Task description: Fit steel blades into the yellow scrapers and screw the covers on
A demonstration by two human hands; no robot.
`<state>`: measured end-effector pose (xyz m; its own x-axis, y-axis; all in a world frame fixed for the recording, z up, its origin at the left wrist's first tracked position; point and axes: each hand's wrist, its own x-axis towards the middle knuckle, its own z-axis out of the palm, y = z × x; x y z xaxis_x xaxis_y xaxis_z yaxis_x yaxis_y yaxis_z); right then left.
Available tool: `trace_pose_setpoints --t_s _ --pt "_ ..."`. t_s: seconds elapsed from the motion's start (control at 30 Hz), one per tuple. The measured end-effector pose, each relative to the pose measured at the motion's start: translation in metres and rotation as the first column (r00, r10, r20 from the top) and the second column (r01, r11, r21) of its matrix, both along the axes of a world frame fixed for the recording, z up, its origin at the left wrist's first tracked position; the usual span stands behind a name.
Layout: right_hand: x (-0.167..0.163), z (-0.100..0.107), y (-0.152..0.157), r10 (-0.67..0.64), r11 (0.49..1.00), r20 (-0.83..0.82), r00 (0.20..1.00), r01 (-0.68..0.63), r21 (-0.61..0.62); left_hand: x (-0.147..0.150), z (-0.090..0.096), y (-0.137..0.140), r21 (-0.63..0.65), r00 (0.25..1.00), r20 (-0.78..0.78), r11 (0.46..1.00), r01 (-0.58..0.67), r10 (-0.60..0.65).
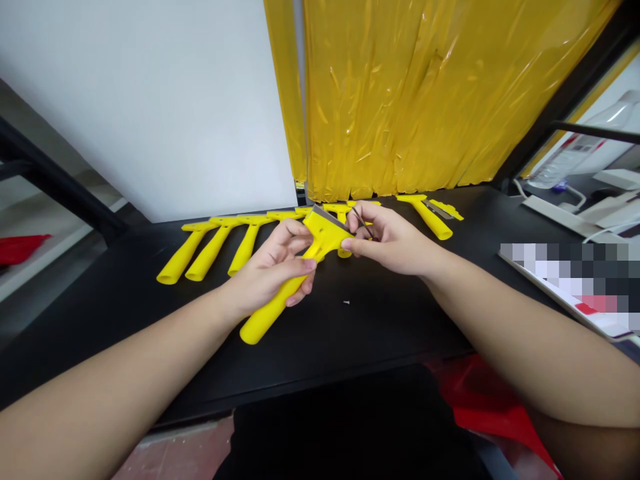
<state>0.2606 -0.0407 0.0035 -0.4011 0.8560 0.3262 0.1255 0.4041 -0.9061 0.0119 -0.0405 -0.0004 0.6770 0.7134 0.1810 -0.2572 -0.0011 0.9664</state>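
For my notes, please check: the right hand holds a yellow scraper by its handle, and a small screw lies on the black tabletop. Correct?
The hand is wrong: the head view shows the left hand holding the yellow scraper by its handle. The small screw does lie on the black tabletop.

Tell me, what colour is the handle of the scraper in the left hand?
Bright yellow; the handle shows best in the head view.
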Motion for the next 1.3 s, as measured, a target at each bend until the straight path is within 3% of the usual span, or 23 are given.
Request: trace_pose_setpoints --t_s 0.17,0.33,0.5,0.7,0.8,1.13,1.3 --pt "-0.002 -0.004 0.005 -0.062 0.996 -0.002 0.998 0.062 -0.065 0.003 0.002 -0.001 -0.001 0.999 -0.006 0.999 -0.035 0.035" --pt "0.001 -0.007 0.01 -0.164 0.984 0.071 0.984 0.168 -0.057 0.005 0.001 0.002 -0.152 0.994 -0.074 0.984 -0.09 0.079" --pt "0.02 -0.002 0.014 -0.186 0.982 0.276 0.943 0.188 0.02 0.002 -0.006 0.015 -0.248 0.977 -0.052 0.945 -0.215 0.209" --pt "0.037 0.006 0.012 -0.161 0.987 0.542 0.825 0.144 0.074 0.003 0.003 0.01 -0.093 0.929 -0.087 0.925 -0.367 0.36" --pt "0.035 0.008 0.011 -0.209 0.975 0.593 0.777 0.119 0.188 0.006 0.008 0.003 0.009 0.919 -0.09 0.923 -0.384 0.383" --pt "0.027 0.009 0.009 -0.278 0.946 0.538 0.795 0.132 0.295 0.009 0.005 0.002 0.046 0.902 -0.084 0.906 -0.421 0.423" --pt "0.026 0.009 0.009 -0.273 0.95 0.537 0.798 0.136 0.28 0.01 0.005 0.002 0.037 0.902 -0.085 0.906 -0.422 0.423"
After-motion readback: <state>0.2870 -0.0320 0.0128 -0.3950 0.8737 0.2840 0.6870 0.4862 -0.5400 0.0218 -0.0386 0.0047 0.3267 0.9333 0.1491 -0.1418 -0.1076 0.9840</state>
